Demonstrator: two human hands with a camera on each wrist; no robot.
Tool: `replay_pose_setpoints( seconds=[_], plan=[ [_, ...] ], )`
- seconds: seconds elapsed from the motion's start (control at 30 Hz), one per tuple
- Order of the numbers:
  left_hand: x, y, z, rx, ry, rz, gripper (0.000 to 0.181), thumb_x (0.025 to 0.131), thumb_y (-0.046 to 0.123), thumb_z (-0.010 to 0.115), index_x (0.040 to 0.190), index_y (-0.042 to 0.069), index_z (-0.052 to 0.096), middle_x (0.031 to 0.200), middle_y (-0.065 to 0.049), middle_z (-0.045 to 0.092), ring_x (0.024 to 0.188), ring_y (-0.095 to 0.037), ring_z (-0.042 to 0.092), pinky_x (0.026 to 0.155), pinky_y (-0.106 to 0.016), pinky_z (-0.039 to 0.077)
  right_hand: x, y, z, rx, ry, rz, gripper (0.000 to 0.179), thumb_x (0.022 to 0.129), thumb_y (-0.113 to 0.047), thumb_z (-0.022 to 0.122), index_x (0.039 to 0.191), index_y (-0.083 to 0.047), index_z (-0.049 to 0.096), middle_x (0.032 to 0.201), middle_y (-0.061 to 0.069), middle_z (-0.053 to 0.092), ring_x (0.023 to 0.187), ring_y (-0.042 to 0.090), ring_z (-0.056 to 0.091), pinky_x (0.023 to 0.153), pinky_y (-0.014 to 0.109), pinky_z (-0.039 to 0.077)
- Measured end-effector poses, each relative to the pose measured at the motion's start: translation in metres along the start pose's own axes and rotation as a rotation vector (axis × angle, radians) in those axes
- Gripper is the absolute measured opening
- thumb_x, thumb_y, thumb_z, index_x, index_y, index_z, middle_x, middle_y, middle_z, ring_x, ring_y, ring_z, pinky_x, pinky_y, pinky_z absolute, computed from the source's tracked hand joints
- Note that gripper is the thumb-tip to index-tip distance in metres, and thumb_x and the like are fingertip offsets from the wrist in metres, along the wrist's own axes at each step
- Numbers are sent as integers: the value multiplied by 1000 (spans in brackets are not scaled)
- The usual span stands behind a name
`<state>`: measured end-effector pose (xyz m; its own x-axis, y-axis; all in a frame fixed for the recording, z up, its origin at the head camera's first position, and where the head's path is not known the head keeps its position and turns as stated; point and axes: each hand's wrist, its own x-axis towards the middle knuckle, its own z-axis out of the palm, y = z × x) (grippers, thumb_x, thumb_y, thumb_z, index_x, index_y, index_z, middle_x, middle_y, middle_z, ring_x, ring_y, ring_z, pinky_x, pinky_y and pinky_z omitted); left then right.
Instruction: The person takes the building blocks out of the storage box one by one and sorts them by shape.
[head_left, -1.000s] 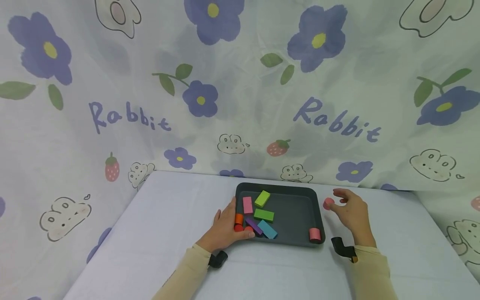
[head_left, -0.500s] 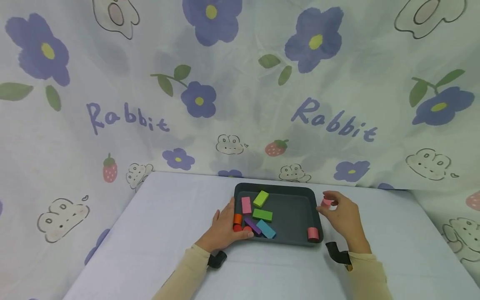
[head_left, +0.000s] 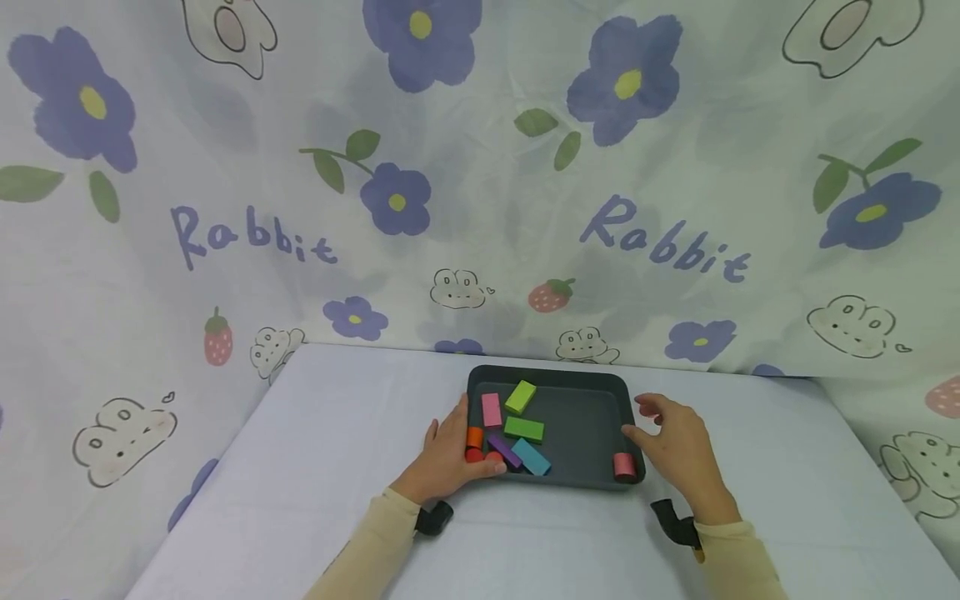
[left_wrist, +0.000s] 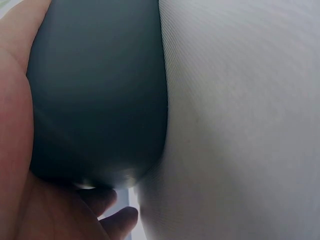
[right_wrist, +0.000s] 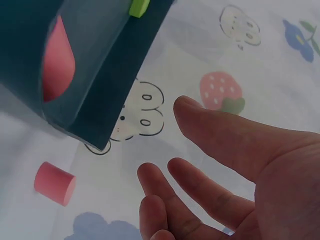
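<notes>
A dark grey baking tray (head_left: 585,425) lies on the table with coloured blocks inside. My left hand (head_left: 442,462) rests against its near left corner, fingers stretched along the left wall and thumb along the near edge. In the left wrist view this hand touches the outer wall of the tray (left_wrist: 100,90). Just off the tray's right side is my right hand (head_left: 682,454), thumb and fingers apart with nothing between them. In the right wrist view a pink cylinder block (right_wrist: 55,184) stands apart from the fingers, outside the tray; my hand hides it in the head view.
Inside the tray are a pink cylinder (head_left: 624,467) at the near right corner and pink (head_left: 491,410), lime (head_left: 521,397), green (head_left: 523,429), purple (head_left: 504,451) and blue (head_left: 531,457) blocks. Orange and red pieces crowd the near left corner. A printed cloth (head_left: 480,208) hangs behind.
My right hand has shifted left and nearer to me, towards the tray's right edge. The loose pink cylinder, seen earlier by its fingers, is now hidden in the head view. My left hand keeps its place.
</notes>
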<state>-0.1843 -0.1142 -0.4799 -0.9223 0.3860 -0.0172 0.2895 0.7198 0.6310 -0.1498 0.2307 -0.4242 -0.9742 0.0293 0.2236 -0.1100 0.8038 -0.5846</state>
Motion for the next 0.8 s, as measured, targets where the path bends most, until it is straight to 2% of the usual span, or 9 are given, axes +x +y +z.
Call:
replay_pose_setpoints(
  seconds=[0.47,0.63,0.8],
  plan=[
    [1,0,0,8,-2,-24,124,82,62,75,159,-4,4,164,-19,22,151,-36,22,119,-64,2,-13,-7,13,-41,-37,-34,46,81,-11,83,119,7,65,100,19,71,84,32,62,66,40,50],
    [1,0,1,8,-6,-22,124,82,62,74,159,-3,3,164,-19,21,151,-36,21,119,-64,2,-15,-7,16,-47,-61,-16,45,81,-11,82,119,7,66,99,18,70,82,29,60,66,38,49],
    [1,0,0,4,-3,-21,124,82,62,75,159,-3,4,164,-19,21,151,-36,21,119,-64,2,-16,-7,20,-61,-70,-30,44,79,-10,83,116,8,68,97,18,71,84,31,61,69,43,52]
  ],
)
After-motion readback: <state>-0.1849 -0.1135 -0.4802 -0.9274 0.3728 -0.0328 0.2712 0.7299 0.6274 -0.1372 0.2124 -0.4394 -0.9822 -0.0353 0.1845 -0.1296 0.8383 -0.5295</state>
